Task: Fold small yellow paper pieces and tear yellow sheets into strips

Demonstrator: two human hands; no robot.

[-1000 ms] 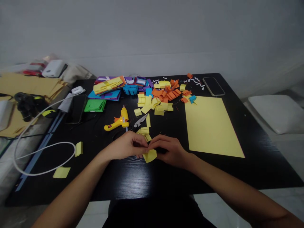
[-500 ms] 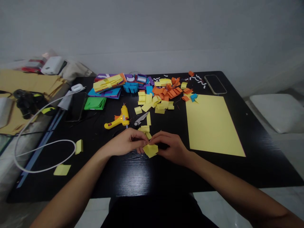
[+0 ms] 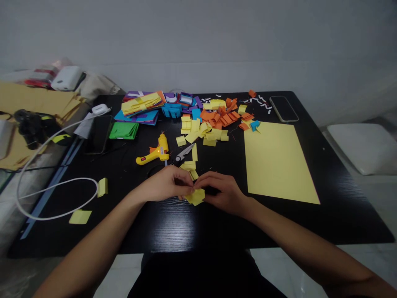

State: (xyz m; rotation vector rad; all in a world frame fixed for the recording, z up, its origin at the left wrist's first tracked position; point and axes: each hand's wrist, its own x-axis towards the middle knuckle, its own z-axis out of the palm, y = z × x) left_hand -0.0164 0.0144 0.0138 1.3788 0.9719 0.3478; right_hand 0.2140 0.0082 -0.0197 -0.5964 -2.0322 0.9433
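Note:
Between my hands, close to the table's front edge, is a small folded yellow paper piece (image 3: 196,197). My left hand (image 3: 170,183) pinches its left side with thumb and fingers. My right hand (image 3: 221,191) has its fingertips closed on the upper right part of the same piece. Just beyond the fingers lie small yellow paper strips (image 3: 190,165). Scissors (image 3: 185,152), with grey handles, rest farther back. A yellow glue gun (image 3: 156,151) lies beyond my left hand, and a large yellow sheet (image 3: 279,161) is to the right of my right hand.
Orange folded papers (image 3: 223,116) are heaped at the back. Stacked coloured papers (image 3: 141,105) and a green bundle (image 3: 124,130) lie back left. A phone (image 3: 283,109) sits back right, another phone (image 3: 98,134) at left. A white cable (image 3: 56,182) loops over the left edge.
The yellow piece has shifted slightly left and turned a little between my fingers. My left thumb covers more of its upper edge. The whole view has shifted slightly.

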